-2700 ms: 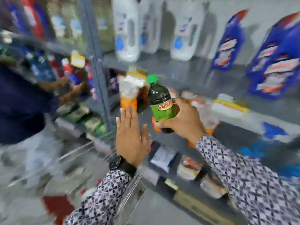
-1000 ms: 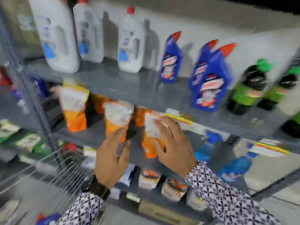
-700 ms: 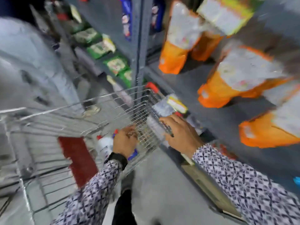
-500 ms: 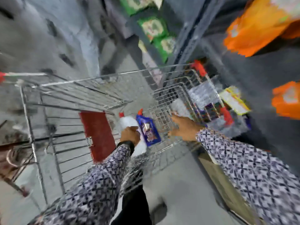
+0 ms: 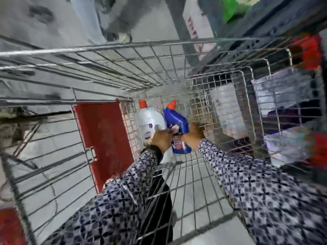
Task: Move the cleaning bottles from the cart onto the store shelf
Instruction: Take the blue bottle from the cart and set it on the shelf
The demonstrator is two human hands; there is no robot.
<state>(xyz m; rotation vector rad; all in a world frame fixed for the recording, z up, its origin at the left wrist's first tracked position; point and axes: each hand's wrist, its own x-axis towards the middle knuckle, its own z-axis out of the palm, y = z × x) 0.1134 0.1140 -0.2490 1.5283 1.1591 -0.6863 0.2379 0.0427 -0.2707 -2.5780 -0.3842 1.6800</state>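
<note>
We reach into the wire cart (image 5: 123,50): our left hand (image 5: 161,138) grips the white bleach bottle (image 5: 150,121), our right hand (image 5: 192,135) clasps the blue cleaner bottle (image 5: 177,122) at its three o'clock. Both remain unshelved.

white bottle (image 5: 150,121): red cap, blue logo, lying on its side on the cart (image 5: 123,50) floor, cap pointing away
blue bottle (image 5: 177,124): orange cap, pink-white label, lying touching the white one's right side
</note>
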